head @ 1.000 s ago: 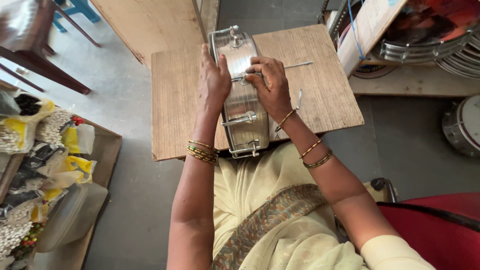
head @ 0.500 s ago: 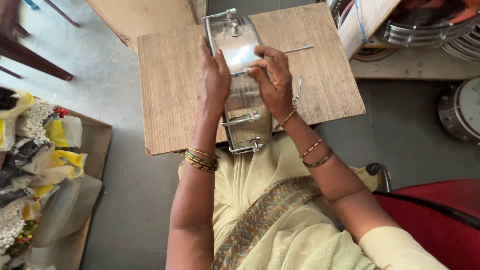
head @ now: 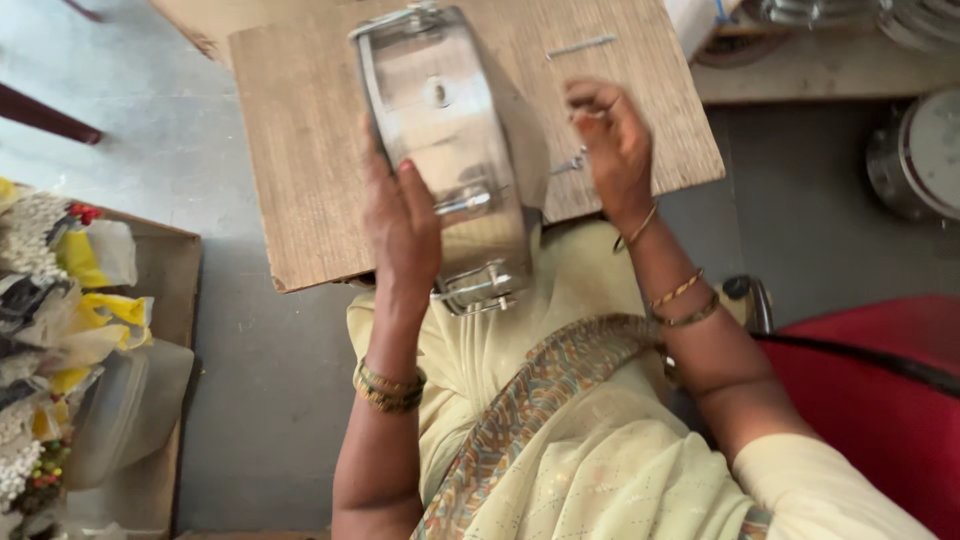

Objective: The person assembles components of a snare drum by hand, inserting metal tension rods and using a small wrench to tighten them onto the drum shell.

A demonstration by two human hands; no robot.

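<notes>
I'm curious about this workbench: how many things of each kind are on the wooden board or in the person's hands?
Metal drum shell, gripped by the left hand: 1
Loose metal rod lying on the wooden board: 1
Small metal fittings by the right hand, one at the fingertips and one on the board; too blurred for details: 2
Total: 4

Drum shell (head: 445,150) stands on the board (head: 300,150), left hand (head: 400,215) on it; rod (head: 581,45) behind the right hand (head: 612,140)

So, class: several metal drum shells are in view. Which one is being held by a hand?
The drum shell on the wooden board: the left hand grips its side. The others sit untouched at the far right.
</notes>
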